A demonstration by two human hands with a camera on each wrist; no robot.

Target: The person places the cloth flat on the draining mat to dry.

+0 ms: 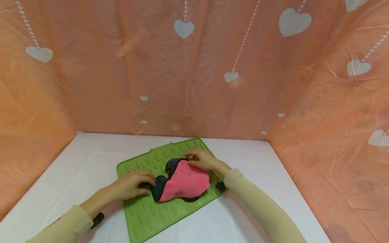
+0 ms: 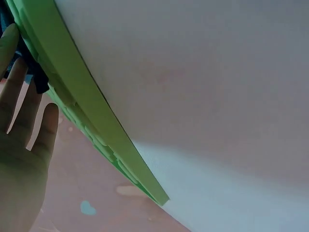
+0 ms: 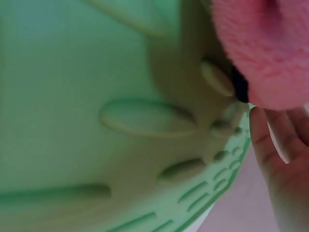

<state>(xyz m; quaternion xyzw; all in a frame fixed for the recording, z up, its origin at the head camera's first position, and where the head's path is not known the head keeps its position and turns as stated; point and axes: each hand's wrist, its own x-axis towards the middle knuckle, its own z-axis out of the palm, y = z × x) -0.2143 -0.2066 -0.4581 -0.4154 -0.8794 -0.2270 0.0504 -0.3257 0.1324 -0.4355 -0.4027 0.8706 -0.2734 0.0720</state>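
A crumpled pink plush cloth (image 1: 186,180) with a dark underside turned up in rolls along its left edge lies on a green ridged mat (image 1: 143,221). My left hand (image 1: 135,184) is at the left dark edge, which passes between the thumb and the fingers; the left wrist view has the dark fabric (image 2: 41,82) across the fingertips of that hand (image 2: 21,159). My right hand (image 1: 203,159) rests at the cloth's upper edge, its fingers loosely bent and the thumb over the pink side. Its fingertips (image 3: 263,128) meet the fuzzy pink fabric (image 3: 270,53) in the right wrist view.
The mat lies at a slant on a white table (image 1: 100,152). Orange sheeting (image 1: 158,67) with white hearts rises behind the table and along both sides. Dark wrist straps (image 1: 221,185) show below the sleeves.
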